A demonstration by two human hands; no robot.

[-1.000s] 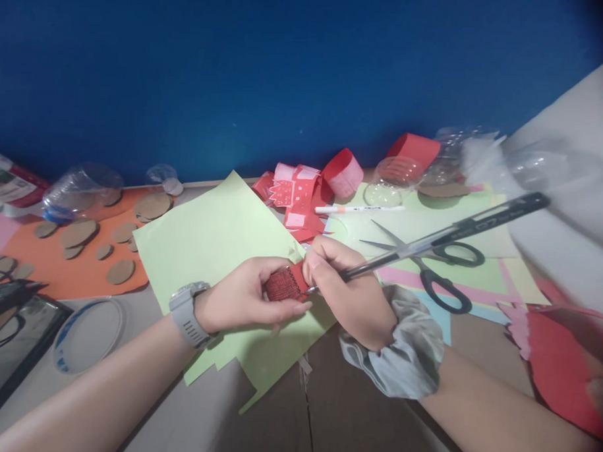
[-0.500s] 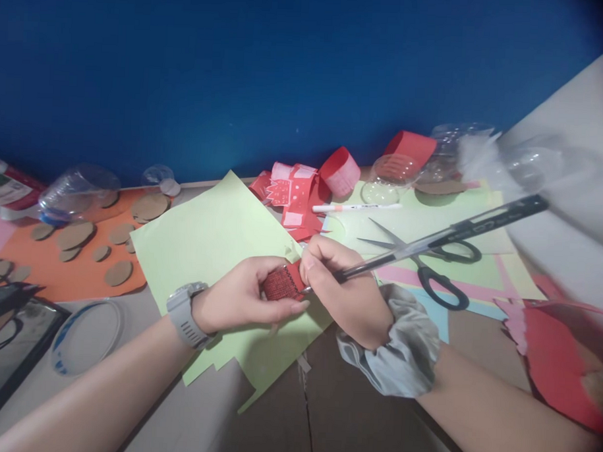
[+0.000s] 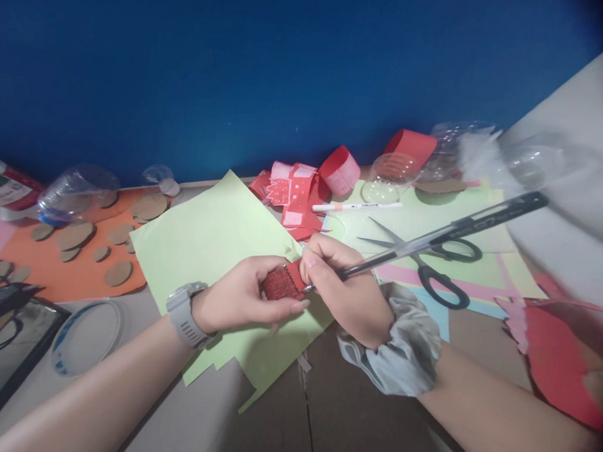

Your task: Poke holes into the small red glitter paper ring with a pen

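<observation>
A small red piece [image 3: 282,284] covered in dark pen marks is pinched in my left hand [image 3: 244,293], between thumb and fingers. My right hand [image 3: 336,280] grips a black pen [image 3: 459,229], its tip touching the right edge of the red piece. The pen's long body slants up to the right. Both hands are above a light green sheet [image 3: 207,232] with a stepped cut edge at the bottom.
Black scissors [image 3: 440,283] lie on coloured paper at right. Behind the hands are red paper rings [image 3: 340,171] and a white marker [image 3: 356,207]. Cardboard discs [image 3: 118,273] rest on orange paper [image 3: 101,212] at left, near a plastic lid [image 3: 87,337]. Clear plastic cups [image 3: 395,173] stand behind.
The pen and my right hand have shifted very slightly; the pen tip shows a little more clearly at the red piece. My left hand stays in place.
</observation>
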